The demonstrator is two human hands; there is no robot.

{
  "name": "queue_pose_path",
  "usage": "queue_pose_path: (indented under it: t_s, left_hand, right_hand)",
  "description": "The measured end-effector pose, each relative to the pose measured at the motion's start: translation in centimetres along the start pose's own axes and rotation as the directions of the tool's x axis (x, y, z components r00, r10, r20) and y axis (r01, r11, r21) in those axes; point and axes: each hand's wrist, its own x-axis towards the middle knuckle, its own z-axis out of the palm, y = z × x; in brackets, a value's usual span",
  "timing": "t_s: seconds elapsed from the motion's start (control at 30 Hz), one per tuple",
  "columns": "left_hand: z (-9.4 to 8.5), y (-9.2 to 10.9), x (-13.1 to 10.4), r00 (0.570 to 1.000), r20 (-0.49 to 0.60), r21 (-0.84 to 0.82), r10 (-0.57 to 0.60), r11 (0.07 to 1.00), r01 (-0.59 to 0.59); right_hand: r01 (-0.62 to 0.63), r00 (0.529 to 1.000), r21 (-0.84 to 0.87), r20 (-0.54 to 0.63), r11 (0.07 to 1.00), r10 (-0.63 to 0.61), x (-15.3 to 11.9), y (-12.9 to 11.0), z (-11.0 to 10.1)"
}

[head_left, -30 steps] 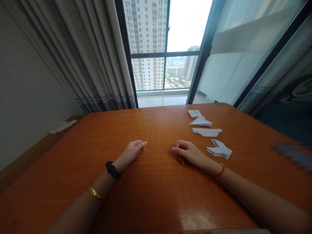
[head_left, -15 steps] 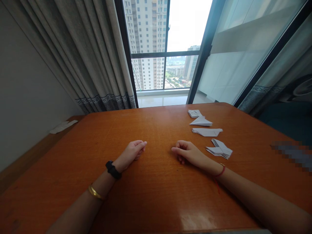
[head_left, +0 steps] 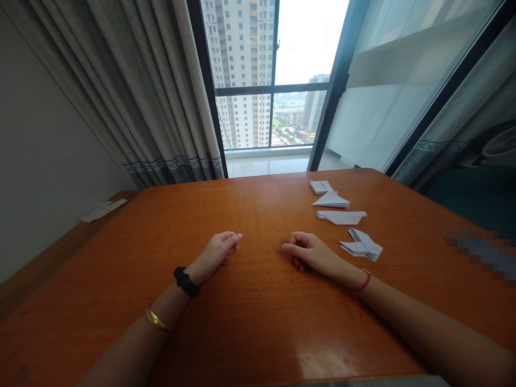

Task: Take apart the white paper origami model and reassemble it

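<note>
My left hand (head_left: 220,250) rests on the brown wooden table (head_left: 258,322), curled into a loose fist with the thumb along the index finger. Nothing shows in it. A black watch and a gold bangle circle that wrist and forearm. Across a gap, my right hand (head_left: 305,249) lies on the table with its fingers curled inward and also holds nothing visible. Just beyond it is a folded white paper shape (head_left: 363,246). Farther back lie a long folded paper (head_left: 342,217), a pointed folded paper (head_left: 331,200) and a small squarish folded paper (head_left: 320,187).
White paper (head_left: 104,210) lies on a ledge at the far left. Grey curtains (head_left: 161,97) hang behind the table, beside a glass door onto a balcony. A blurred patch (head_left: 484,252) covers something at the right side of the table. A fan (head_left: 500,145) stands at the right.
</note>
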Motion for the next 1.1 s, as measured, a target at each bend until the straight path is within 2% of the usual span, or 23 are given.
queue_pose_path:
  t_s: [1.1]
  left_hand:
    - [-0.07, -0.13, 0.21, 1.0, 0.005, -0.017, -0.009, 1.0, 0.009]
  right_hand:
    - [0.018, 1.0, -0.004, 0.016, 1.0, -0.018, -0.01, 0.21, -0.08]
